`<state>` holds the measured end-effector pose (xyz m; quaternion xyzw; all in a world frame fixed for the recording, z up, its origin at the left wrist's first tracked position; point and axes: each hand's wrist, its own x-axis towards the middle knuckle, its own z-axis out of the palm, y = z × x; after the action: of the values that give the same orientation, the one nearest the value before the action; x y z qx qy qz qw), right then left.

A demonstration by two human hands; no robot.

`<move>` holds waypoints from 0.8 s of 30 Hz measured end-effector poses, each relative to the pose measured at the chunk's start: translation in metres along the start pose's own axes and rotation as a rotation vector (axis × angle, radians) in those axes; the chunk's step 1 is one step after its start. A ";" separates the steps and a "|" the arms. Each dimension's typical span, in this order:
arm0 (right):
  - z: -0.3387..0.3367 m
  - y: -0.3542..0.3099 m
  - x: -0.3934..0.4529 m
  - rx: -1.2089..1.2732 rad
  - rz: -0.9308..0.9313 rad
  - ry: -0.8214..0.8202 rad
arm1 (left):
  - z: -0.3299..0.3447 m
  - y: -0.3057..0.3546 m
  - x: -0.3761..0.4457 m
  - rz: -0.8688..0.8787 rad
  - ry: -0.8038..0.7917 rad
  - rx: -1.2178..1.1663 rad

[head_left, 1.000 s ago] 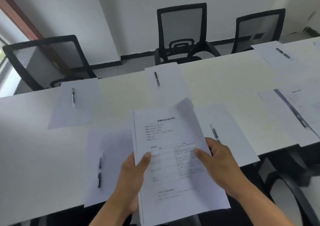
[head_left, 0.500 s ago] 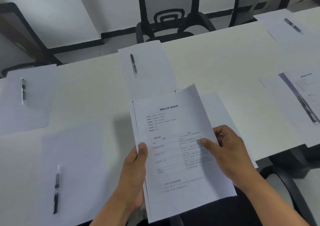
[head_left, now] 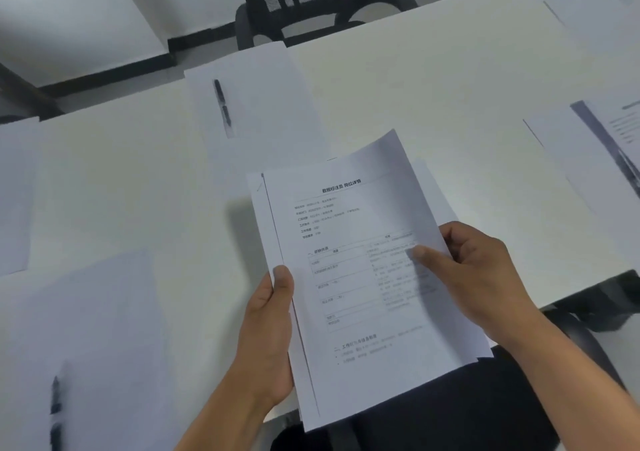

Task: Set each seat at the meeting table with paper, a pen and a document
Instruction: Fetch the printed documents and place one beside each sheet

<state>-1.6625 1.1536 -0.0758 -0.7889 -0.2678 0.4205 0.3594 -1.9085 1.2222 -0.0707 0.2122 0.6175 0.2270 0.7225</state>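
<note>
Above the near table edge, a stack of white printed documents [head_left: 363, 277] with black text hangs in both hands. The left hand [head_left: 270, 333] grips the stack's left margin, thumb on top; the right hand [head_left: 481, 274] pinches the right side, its thumb [head_left: 420, 253] pressed on the top sheet as if to peel it away. I judge the step in hand to be dealing out documents, with paper and pens already laid.

Just beyond the stack lies a blank white sheet [head_left: 252, 104] carrying a black pen [head_left: 221, 106], with a black mesh office chair [head_left: 311, 4] behind it. Another blank sheet [head_left: 93, 329] with a dark pen [head_left: 55, 412] lies at near left. A setting at far right [head_left: 602, 160] seems to hold a printed page already.

The next move calls for separating a single copy and laying it by a setting without nudging its pen. Bare white tabletop [head_left: 433, 87] between the settings leaves room to reach; the stack's lower end overhangs the table's near edge.
</note>
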 end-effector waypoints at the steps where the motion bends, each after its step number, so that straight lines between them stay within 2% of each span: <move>1: -0.002 0.003 0.000 0.000 0.001 0.004 | 0.002 -0.002 0.001 -0.007 -0.003 0.007; 10: -0.017 0.018 0.004 -0.031 -0.074 0.032 | 0.014 -0.002 -0.003 0.024 -0.015 0.007; 17: -0.035 0.023 0.006 0.037 -0.040 0.049 | 0.027 0.006 -0.013 0.066 -0.028 0.046; 24: -0.061 0.038 0.018 -0.019 -0.028 0.093 | 0.033 0.008 -0.017 0.066 -0.036 0.022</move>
<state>-1.5968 1.1229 -0.0902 -0.8072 -0.2658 0.3756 0.3697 -1.8787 1.2177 -0.0476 0.2445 0.5997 0.2401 0.7232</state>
